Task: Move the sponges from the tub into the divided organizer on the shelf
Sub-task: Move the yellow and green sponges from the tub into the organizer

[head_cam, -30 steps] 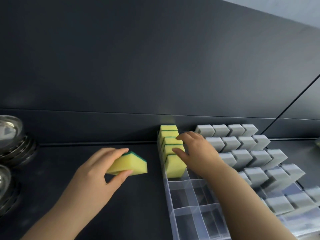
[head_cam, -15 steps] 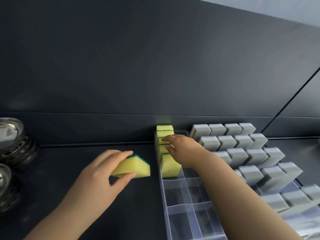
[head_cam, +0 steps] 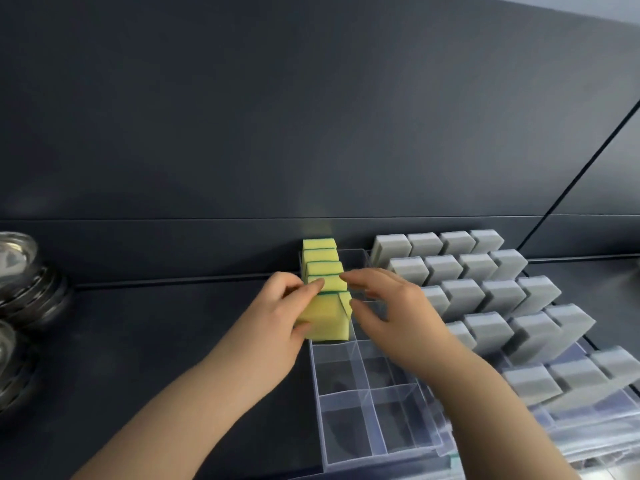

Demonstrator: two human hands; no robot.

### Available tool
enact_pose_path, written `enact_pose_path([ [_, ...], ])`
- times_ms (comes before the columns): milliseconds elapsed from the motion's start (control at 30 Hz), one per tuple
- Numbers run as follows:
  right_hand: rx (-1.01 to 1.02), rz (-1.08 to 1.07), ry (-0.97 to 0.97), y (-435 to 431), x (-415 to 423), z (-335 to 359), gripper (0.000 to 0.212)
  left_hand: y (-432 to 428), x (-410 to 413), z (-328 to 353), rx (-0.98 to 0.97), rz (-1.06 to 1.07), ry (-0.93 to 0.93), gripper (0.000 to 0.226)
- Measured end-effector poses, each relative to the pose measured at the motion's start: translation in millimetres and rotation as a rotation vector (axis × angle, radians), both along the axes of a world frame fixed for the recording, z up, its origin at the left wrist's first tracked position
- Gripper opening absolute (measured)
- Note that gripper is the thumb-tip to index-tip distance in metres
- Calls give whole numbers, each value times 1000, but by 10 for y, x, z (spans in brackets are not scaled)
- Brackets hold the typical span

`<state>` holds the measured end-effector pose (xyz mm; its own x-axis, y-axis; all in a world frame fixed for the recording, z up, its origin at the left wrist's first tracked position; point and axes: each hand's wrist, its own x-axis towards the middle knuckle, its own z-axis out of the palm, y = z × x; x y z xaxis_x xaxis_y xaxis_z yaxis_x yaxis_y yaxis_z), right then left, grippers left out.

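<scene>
A dark wall rises behind a dark shelf (head_cam: pixel 173 323). The clear divided organizer (head_cam: pixel 341 372) runs forward from the shelf's back edge, with yellow sponges (head_cam: pixel 320 254) standing in its left column. The left hand (head_cam: pixel 277 313) grips the front sponge (head_cam: pixel 327 317) at the near end of that row, fingers curled over its top. The right hand (head_cam: pixel 398 313) hovers just beside it, fingers loosely spread, holding nothing. Grey sponges (head_cam: pixel 485 292) stand to the right, and steel bowls (head_cam: pixel 20 271) sit at the shelf's left edge.

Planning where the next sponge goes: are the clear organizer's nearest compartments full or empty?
Empty. The near cells of the organizer show only bare clear plastic; the yellow sponges stand only in its far left cells.
</scene>
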<state>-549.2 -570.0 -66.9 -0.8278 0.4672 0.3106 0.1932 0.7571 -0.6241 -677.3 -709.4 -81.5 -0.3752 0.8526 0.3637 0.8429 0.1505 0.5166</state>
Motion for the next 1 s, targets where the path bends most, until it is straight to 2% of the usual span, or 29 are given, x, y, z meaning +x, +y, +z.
enact_pose_path([
  [100, 5, 38, 95, -17, 64, -18, 36, 167, 49, 3, -2, 19, -36, 57],
  [233, 64, 7, 68, -2, 77, -79, 35, 273, 66, 14, -19, 73, -41, 39],
  [367, 117, -29, 89, 29, 82, -100, 32, 316, 72, -4, -9, 38, -51, 38],
  [567, 113, -50, -32, 38, 85, -169, 30, 307, 55, -112, -7, 24, -30, 40],
  [767, 260, -44, -105, -11, 22, -223, 28, 264, 63, -218, -4, 30, -19, 44],
  [900, 424, -72, -189, -71, -12, -344, 23, 212, 102, -288, -2, 36, 141, 33],
  [1000, 440, -80, -263, -83, -6, -458, 28, 186, 122, -391, 33, 4, 183, 19],
])
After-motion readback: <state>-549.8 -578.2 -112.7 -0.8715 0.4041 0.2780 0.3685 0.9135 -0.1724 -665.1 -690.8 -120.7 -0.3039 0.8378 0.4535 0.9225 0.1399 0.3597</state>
